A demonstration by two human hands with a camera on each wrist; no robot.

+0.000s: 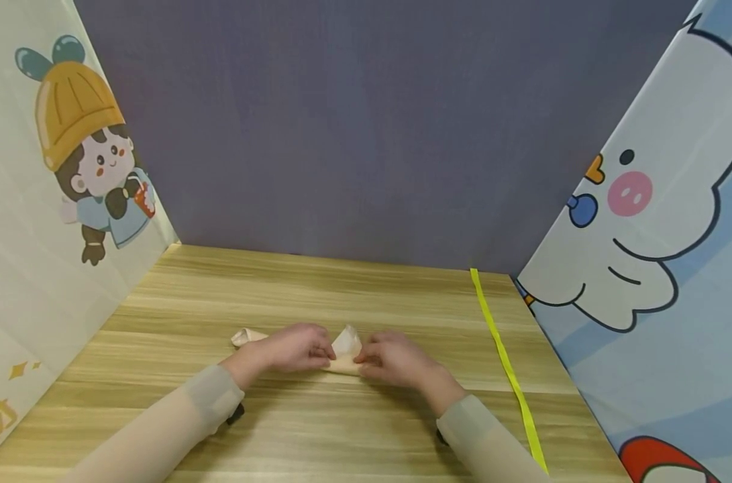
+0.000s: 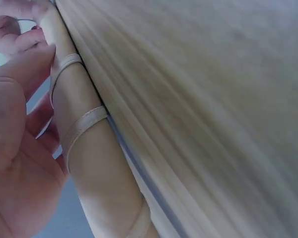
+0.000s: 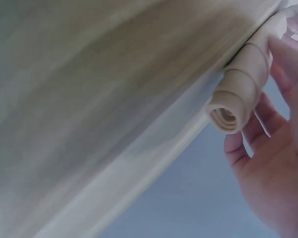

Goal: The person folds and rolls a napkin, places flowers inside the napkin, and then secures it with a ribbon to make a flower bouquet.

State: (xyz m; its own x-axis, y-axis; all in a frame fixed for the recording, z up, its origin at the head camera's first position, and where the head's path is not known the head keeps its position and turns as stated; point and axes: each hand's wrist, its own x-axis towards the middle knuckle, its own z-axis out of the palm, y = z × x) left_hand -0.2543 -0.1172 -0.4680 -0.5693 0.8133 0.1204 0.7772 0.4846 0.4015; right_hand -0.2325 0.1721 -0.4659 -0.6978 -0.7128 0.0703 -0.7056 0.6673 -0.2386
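Observation:
A beige cloth rolled into a narrow tube (image 1: 344, 365) lies across the wooden table, with a pale pointed flap (image 1: 346, 341) standing up at its middle. My left hand (image 1: 299, 347) holds the roll just left of that flap, thumb and fingers bent at it. From the right, my right hand (image 1: 396, 359) pinches it close to the flap. Slanting edge lines wind round the roll (image 2: 89, 153) in the left wrist view. In the right wrist view the coiled end of the roll (image 3: 227, 116) shows its layers. My left hand hides part of its length.
A yellow strip (image 1: 503, 355) runs front to back along the right of the wooden table (image 1: 341, 436). A dark grey panel (image 1: 341, 134) stands behind, and printed cartoon panels flank both sides.

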